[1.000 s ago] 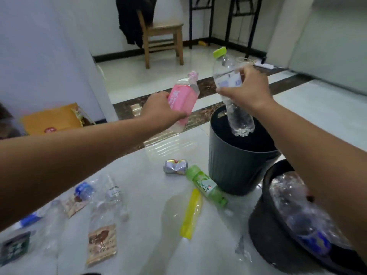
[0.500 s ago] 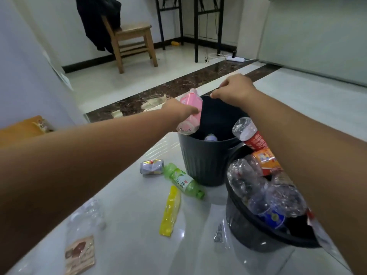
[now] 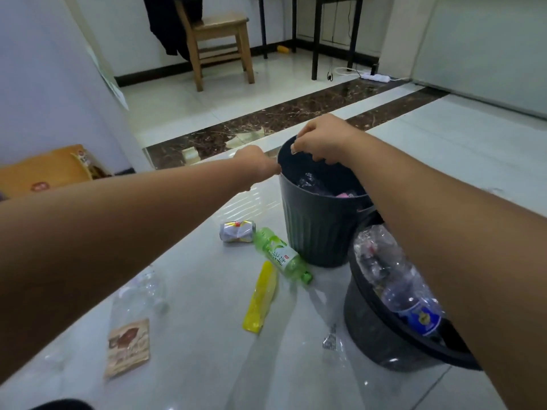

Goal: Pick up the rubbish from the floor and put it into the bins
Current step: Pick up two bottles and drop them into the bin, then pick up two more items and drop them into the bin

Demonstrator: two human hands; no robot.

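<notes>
At the far left an orange bag (image 3: 44, 173) bears a red mark whose writing is too small to read. On the floor (image 3: 192, 374), near and left, lie a brown sachet (image 3: 127, 347) with a printed picture but no legible words, and just beyond it a crushed clear bottle (image 3: 142, 294). The left grip (image 3: 257, 168) hangs beside the left rim of the far bin (image 3: 319, 229), the back of the hand to the camera, so I cannot tell how its fingers lie; nothing shows in it. Below it, on the near side, a dented can (image 3: 236, 231) lies just beside a green bottle (image 3: 279, 255), whose long axis runs from far left to near right, towards the bin's base. Its label has a small red mark, its characters unreadable. A yellow wrapper (image 3: 262, 297) lies just nearer. The right grip (image 3: 322, 140) hovers over the far bin's mouth, fingers loosely curled, holding nothing. The near bin (image 3: 381, 344) on the right is heaped with clear bottles, one with a blue label (image 3: 421, 316), unreadable. The left grip is probably the better placed to drop onto the green bottle, across its axis.
</notes>
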